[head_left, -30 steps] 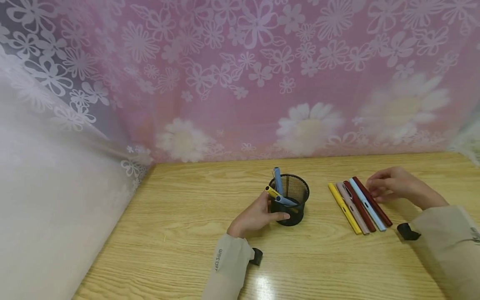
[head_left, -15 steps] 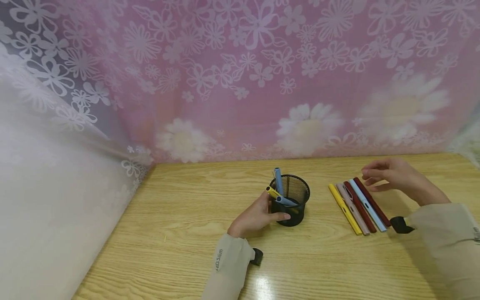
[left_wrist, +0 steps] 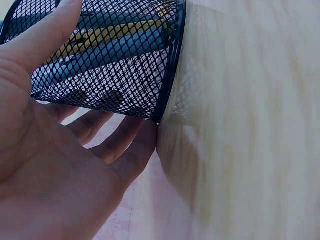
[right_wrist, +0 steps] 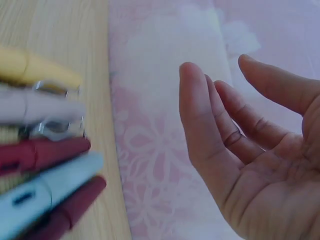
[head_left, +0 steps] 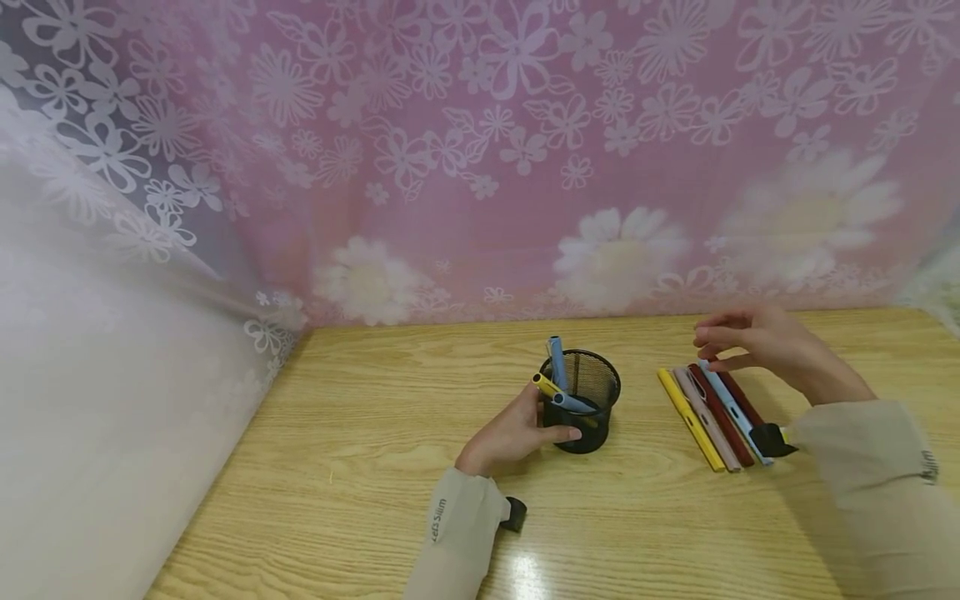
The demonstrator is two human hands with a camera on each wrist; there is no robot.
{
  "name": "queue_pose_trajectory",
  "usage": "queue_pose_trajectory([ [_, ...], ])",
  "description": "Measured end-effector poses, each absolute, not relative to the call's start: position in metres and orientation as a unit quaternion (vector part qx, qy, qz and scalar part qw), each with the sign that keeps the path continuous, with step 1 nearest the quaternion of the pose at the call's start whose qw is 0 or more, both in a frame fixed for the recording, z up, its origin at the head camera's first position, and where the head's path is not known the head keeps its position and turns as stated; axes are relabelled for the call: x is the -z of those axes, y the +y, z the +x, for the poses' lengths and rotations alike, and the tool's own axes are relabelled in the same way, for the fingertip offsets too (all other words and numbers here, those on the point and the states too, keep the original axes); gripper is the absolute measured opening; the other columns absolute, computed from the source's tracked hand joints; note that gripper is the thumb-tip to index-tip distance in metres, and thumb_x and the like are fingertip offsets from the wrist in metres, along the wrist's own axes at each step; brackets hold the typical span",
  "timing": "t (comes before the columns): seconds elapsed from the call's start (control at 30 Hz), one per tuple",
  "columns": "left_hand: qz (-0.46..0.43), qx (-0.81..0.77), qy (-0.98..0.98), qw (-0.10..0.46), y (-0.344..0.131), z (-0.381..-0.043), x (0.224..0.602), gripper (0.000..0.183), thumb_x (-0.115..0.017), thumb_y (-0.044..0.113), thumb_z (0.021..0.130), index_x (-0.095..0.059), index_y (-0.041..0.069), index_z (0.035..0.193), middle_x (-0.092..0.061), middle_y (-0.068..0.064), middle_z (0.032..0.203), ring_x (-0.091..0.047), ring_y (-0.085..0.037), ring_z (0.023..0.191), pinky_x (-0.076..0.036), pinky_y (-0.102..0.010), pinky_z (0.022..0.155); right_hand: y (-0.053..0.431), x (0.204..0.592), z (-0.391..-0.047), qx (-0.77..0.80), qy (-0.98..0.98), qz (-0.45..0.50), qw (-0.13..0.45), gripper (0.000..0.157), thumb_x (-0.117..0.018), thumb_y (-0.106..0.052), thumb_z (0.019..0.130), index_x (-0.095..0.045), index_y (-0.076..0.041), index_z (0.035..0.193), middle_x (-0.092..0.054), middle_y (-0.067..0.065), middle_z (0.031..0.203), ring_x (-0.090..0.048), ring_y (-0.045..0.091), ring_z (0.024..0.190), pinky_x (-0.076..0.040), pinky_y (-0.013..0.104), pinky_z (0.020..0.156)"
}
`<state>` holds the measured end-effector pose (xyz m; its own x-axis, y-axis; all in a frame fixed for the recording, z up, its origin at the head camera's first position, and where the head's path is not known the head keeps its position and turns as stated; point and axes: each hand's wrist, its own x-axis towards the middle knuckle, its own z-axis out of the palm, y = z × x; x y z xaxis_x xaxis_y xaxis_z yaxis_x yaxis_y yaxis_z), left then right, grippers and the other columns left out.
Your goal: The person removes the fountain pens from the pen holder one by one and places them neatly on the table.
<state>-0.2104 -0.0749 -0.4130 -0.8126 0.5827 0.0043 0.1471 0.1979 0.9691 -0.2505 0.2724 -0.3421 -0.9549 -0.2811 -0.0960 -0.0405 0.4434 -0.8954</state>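
Note:
My left hand (head_left: 506, 433) holds a black mesh pen holder (head_left: 596, 383) upright on the table, its thumb on the near side and its fingers against the other. Inside lean two blue pens (head_left: 557, 364) and a yellow pen (head_left: 547, 386). My right hand (head_left: 776, 346), relaxed and holding nothing, hovers over the upper ends of a row of pens. From left to right lie a yellow pen (head_left: 692, 421), a pinkish-grey pen (head_left: 707, 421), a dark red pen (head_left: 722, 415), a light blue pen (right_wrist: 50, 187) and another dark red pen (right_wrist: 72, 207).
The wooden table (head_left: 360, 417) extends round the holder and the pens. Behind it hangs a pink floral cloth (head_left: 465, 208), and a white cloth (head_left: 97, 375) hangs on the left. A black wrist strap (head_left: 772, 440) partly covers the lower pen ends.
My right hand has moved from beside the rightmost dark red pen up and left, over the row's upper ends. The left hand and holder have stayed in place.

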Motion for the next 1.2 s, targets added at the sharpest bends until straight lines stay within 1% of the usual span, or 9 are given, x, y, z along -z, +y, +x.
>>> queue_pose_trajectory([
  [0.23, 0.232, -0.594, 0.746, 0.192, -0.075, -0.211, 0.414, 0.063, -0.073, 0.005, 0.094, -0.041, 0.013, 0.148, -0.06, 0.001, 0.132, -0.059, -0.015, 0.119, -0.047, -0.032, 0.1, 0.258, 0.337, -0.25, 0.549, 0.821, -0.108, 0.113, 0.042, -0.059, -0.017, 0.105, -0.05, 0.014, 0.132, -0.068, 0.008, 0.106, -0.069, 0.017, 0.094, -0.059, 0.04, 0.081],
  [0.37, 0.238, -0.59, 0.748, 0.19, -0.075, -0.211, 0.413, 0.064, -0.073, 0.004, 0.094, -0.04, 0.012, 0.149, -0.059, 0.0, 0.133, -0.059, -0.015, 0.12, -0.047, -0.031, 0.1, 0.25, 0.334, -0.248, 0.561, 0.813, -0.111, 0.109, 0.038, -0.062, -0.017, 0.104, -0.053, 0.011, 0.128, -0.069, 0.005, 0.104, -0.069, 0.018, 0.094, -0.059, 0.04, 0.081],
  [0.47, 0.245, -0.583, 0.752, 0.186, -0.075, -0.211, 0.413, 0.064, -0.073, 0.004, 0.094, -0.04, 0.011, 0.149, -0.058, 0.0, 0.134, -0.06, -0.016, 0.12, -0.047, -0.031, 0.099, 0.243, 0.332, -0.247, 0.575, 0.802, -0.119, 0.107, 0.033, -0.063, -0.016, 0.103, -0.056, 0.007, 0.125, -0.07, 0.004, 0.103, -0.069, 0.019, 0.094, -0.059, 0.04, 0.081],
  [0.6, 0.248, -0.576, 0.757, 0.182, -0.076, -0.211, 0.413, 0.064, -0.073, 0.005, 0.094, -0.04, 0.012, 0.149, -0.057, 0.0, 0.134, -0.059, -0.017, 0.121, -0.046, -0.031, 0.099, 0.233, 0.329, -0.244, 0.596, 0.783, -0.141, 0.106, 0.023, -0.064, -0.008, 0.101, -0.06, 0.005, 0.12, -0.071, 0.004, 0.102, -0.069, 0.022, 0.093, -0.059, 0.041, 0.08],
  [0.8, 0.241, -0.566, 0.768, 0.177, -0.077, -0.212, 0.412, 0.066, -0.075, 0.007, 0.094, -0.04, 0.013, 0.15, -0.058, 0.0, 0.134, -0.058, -0.016, 0.122, -0.045, -0.033, 0.101, 0.217, 0.326, -0.241, 0.615, 0.762, -0.163, 0.117, 0.025, -0.064, -0.003, 0.1, -0.06, 0.009, 0.122, -0.072, 0.005, 0.103, -0.071, 0.023, 0.093, -0.059, 0.04, 0.08],
  [0.93, 0.248, -0.565, 0.768, 0.169, -0.077, -0.214, 0.412, 0.066, -0.075, 0.005, 0.093, -0.04, 0.009, 0.149, -0.059, -0.003, 0.133, -0.059, -0.014, 0.119, -0.045, -0.034, 0.102, 0.209, 0.325, -0.24, 0.628, 0.746, -0.18, 0.128, 0.018, -0.063, 0.001, 0.099, -0.064, 0.006, 0.117, -0.072, 0.005, 0.102, -0.07, 0.022, 0.092, -0.059, 0.041, 0.08],
  [1.03, 0.25, -0.572, 0.763, 0.169, -0.075, -0.214, 0.412, 0.065, -0.075, 0.004, 0.092, -0.041, 0.007, 0.148, -0.061, -0.004, 0.132, -0.059, -0.014, 0.118, -0.044, -0.035, 0.103, 0.204, 0.325, -0.239, 0.636, 0.736, -0.189, 0.135, 0.016, -0.063, 0.003, 0.099, -0.066, 0.004, 0.115, -0.072, 0.007, 0.102, -0.07, 0.022, 0.092, -0.059, 0.042, 0.081],
  [1.13, 0.241, -0.576, 0.762, 0.173, -0.074, -0.213, 0.413, 0.063, -0.075, 0.005, 0.093, -0.042, 0.007, 0.147, -0.062, -0.002, 0.13, -0.059, -0.013, 0.118, -0.044, -0.035, 0.103, 0.199, 0.323, -0.238, 0.636, 0.734, -0.192, 0.142, 0.019, -0.064, 0.003, 0.098, -0.064, 0.006, 0.116, -0.071, 0.008, 0.103, -0.071, 0.022, 0.093, -0.059, 0.042, 0.083],
  [1.2, 0.242, -0.577, 0.76, 0.176, -0.074, -0.213, 0.413, 0.064, -0.075, 0.006, 0.093, -0.042, 0.008, 0.148, -0.06, -0.003, 0.132, -0.058, -0.013, 0.12, -0.043, -0.034, 0.104, 0.196, 0.323, -0.236, 0.632, 0.737, -0.191, 0.144, 0.023, -0.066, 0.004, 0.096, -0.062, 0.009, 0.118, -0.071, 0.01, 0.103, -0.071, 0.022, 0.093, -0.058, 0.042, 0.083],
])
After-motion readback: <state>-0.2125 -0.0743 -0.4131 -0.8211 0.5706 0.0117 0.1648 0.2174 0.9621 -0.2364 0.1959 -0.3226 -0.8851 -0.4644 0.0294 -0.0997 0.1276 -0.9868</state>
